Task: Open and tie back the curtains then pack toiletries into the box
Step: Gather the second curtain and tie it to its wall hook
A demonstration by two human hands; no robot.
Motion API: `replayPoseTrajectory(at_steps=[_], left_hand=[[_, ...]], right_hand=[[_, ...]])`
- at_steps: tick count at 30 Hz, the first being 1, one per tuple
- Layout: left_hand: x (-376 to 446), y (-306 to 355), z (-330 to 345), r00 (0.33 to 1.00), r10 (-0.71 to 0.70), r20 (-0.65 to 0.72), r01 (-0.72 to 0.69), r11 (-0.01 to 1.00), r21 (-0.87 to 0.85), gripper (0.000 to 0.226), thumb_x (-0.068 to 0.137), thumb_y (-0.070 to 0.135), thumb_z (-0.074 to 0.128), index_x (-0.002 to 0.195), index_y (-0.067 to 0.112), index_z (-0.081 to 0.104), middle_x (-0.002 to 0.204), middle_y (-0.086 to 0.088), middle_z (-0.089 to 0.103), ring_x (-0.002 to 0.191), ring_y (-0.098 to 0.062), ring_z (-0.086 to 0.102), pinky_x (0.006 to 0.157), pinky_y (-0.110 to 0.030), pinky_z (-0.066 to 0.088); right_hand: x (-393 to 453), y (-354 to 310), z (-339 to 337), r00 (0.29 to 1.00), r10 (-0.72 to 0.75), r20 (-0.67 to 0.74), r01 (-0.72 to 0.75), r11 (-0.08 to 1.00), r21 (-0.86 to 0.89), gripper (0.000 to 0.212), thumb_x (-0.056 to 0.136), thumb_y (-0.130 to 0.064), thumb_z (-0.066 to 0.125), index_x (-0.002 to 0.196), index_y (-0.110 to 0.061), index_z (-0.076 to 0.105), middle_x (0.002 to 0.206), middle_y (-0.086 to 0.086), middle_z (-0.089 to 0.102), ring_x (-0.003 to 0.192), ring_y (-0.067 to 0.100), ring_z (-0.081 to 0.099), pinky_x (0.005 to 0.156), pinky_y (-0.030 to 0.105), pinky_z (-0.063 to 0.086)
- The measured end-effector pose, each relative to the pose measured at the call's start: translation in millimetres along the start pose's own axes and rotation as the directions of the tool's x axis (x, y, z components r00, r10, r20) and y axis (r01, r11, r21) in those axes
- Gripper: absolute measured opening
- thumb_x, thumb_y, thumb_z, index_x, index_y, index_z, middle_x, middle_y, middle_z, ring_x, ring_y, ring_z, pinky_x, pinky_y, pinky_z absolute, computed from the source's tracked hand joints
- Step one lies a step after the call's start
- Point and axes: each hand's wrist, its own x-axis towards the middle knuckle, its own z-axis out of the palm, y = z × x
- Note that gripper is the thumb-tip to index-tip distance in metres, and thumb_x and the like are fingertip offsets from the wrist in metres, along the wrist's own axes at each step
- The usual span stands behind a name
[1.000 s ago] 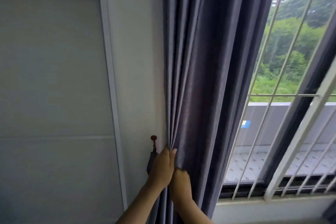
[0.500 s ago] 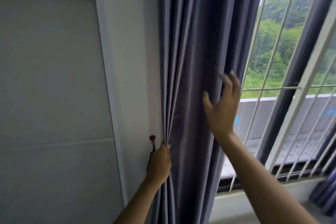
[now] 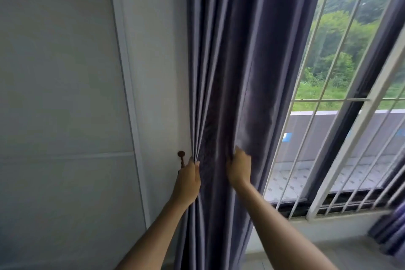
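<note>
A grey-purple curtain hangs gathered in folds at the left side of the window. My left hand grips a bunch of pleats at the curtain's left edge, beside a small brown wall hook. My right hand grips a fold of the same curtain a little further right, at about the same height. No toiletries or box are in view.
A white wall panel with a raised frame fills the left. The barred window shows trees and a balcony wall outside. A second curtain's lower end hangs at the far right above the sill.
My right hand has come down from the curtain's right edge, where it was raised and spread, and now grips a fold lower down near my left hand. My left hand kept its hold.
</note>
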Motion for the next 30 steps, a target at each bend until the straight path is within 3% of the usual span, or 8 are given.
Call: replayPoseTrajectory(at_steps=[5,7,10,15,19,21,26,30], left_hand=[[-1.3,3.2,11.2,0.998,-0.056,-0.022,0.057,0.998,0.010,0.029,0.103,0.019,0.028,0.095,0.007,0.053,0.065,-0.002,0.055,0.052,-0.012,0.051,0.057,-0.032,0.049],[-4.6,2.9,15.5,0.996,-0.082,-0.025,0.082,0.997,-0.003,0.032,0.103,0.022,0.028,0.101,0.006,0.056,0.079,-0.009,0.065,0.069,-0.019,0.063,0.070,-0.039,0.056],[-8.9,6.9,18.4,0.994,-0.094,-0.058,0.092,0.995,-0.031,0.034,0.103,0.026,0.027,0.110,0.010,0.056,0.095,-0.007,0.068,0.085,-0.016,0.066,0.083,-0.036,0.055],[-15.3,19.5,24.2,0.993,-0.098,-0.060,0.093,0.992,-0.081,0.032,0.103,0.029,0.029,0.101,0.013,0.056,0.084,-0.007,0.068,0.076,-0.014,0.065,0.075,-0.035,0.056],[-23.5,30.0,28.0,0.990,-0.122,-0.066,0.112,0.985,-0.134,0.031,0.103,0.024,0.031,0.117,0.010,0.054,0.095,0.002,0.063,0.084,-0.006,0.061,0.072,-0.005,0.046],[-24.9,32.7,27.4,0.990,-0.109,-0.089,0.097,0.987,-0.131,0.032,0.103,0.023,0.031,0.119,0.008,0.054,0.095,0.003,0.060,0.084,-0.006,0.058,0.070,-0.001,0.042],[-27.3,35.9,28.3,0.998,-0.046,-0.036,0.041,0.993,-0.110,0.041,0.097,0.042,0.035,0.115,0.012,0.057,0.095,0.005,0.062,0.089,-0.006,0.060,0.075,-0.003,0.043],[-23.9,28.1,33.4,0.999,-0.020,-0.026,0.021,1.000,0.017,0.041,0.094,0.047,0.042,0.099,0.011,0.059,0.082,0.001,0.066,0.078,-0.009,0.064,0.071,-0.019,0.053]], right_hand=[[-49.2,42.3,19.2,0.984,0.022,0.177,-0.010,0.997,-0.071,0.027,0.085,0.006,0.040,0.091,-0.004,0.064,0.068,-0.005,0.058,0.068,0.023,0.063,0.054,0.017,0.030],[-62.5,55.5,24.9,0.974,0.026,0.224,-0.004,0.995,-0.101,0.030,0.084,0.007,0.038,0.094,-0.004,0.064,0.061,-0.012,0.051,0.054,0.010,0.052,0.046,0.018,0.032],[-68.1,62.7,30.9,0.969,-0.005,0.248,0.038,0.991,-0.127,0.035,0.083,0.008,0.037,0.099,-0.009,0.063,0.060,-0.008,0.052,0.049,0.010,0.047,0.043,0.015,0.031],[-74.4,53.7,35.0,0.951,-0.081,0.298,0.128,0.981,-0.143,0.029,0.088,-0.002,0.043,0.107,-0.013,0.061,0.074,0.000,0.065,0.057,0.016,0.052,0.051,0.023,0.035],[-87.8,57.2,43.9,0.936,-0.093,0.340,0.147,0.980,-0.136,0.030,0.092,-0.010,0.045,0.115,-0.019,0.061,0.079,-0.006,0.067,0.062,0.011,0.060,0.052,0.022,0.048],[-89.9,55.3,47.6,0.931,-0.119,0.344,0.173,0.977,-0.128,0.030,0.093,-0.010,0.046,0.116,-0.020,0.062,0.082,-0.005,0.069,0.065,0.012,0.062,0.054,0.022,0.048],[-90.7,54.2,52.1,0.927,-0.120,0.355,0.184,0.971,-0.154,0.021,0.093,-0.008,0.048,0.102,-0.012,0.066,0.085,0.003,0.071,0.070,0.021,0.066,0.056,0.024,0.044],[-91.9,54.8,52.0,0.931,-0.131,0.340,0.195,0.968,-0.160,0.019,0.092,-0.006,0.049,0.099,-0.006,0.066,0.085,0.008,0.072,0.069,0.024,0.066,0.051,0.020,0.034]])
